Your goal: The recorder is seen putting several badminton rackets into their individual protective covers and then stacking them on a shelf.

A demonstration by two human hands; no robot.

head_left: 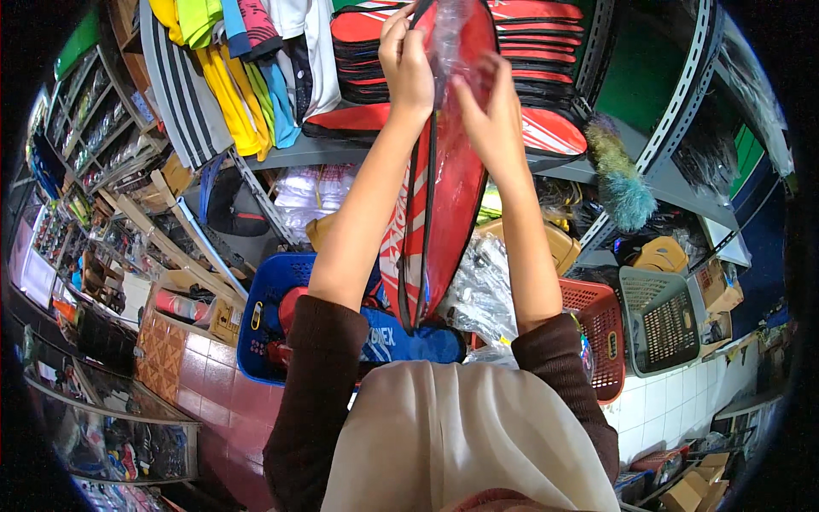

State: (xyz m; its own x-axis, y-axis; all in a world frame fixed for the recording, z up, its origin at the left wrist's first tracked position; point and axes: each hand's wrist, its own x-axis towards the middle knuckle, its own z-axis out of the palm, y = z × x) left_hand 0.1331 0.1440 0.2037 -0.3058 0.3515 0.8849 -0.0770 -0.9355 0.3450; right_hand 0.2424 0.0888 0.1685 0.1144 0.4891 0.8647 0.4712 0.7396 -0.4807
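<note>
A long red and white racket bag (456,205) with black edging hangs upright in front of me, over the bins. My left hand (405,72) is closed on its upper left edge. Clear plastic wrap (450,43) runs down the upper front of the bag. At the bag's upper right, my right hand (493,115) lies against the plastic, thumb apart from the fingers. Motion smears those fingers, so their grip is unclear. Behind the bag, a stack of similar red bags (537,55) fills the shelf, with one red and white bag (553,132) in front.
Folded and hanging clothes (235,77) lie left of the stack on the grey shelf (320,152). Below stand a blue basket (256,341) holding bags, a red basket (607,341) and a grey-green basket (657,299). A fluffy duster (627,192) hangs by the metal post.
</note>
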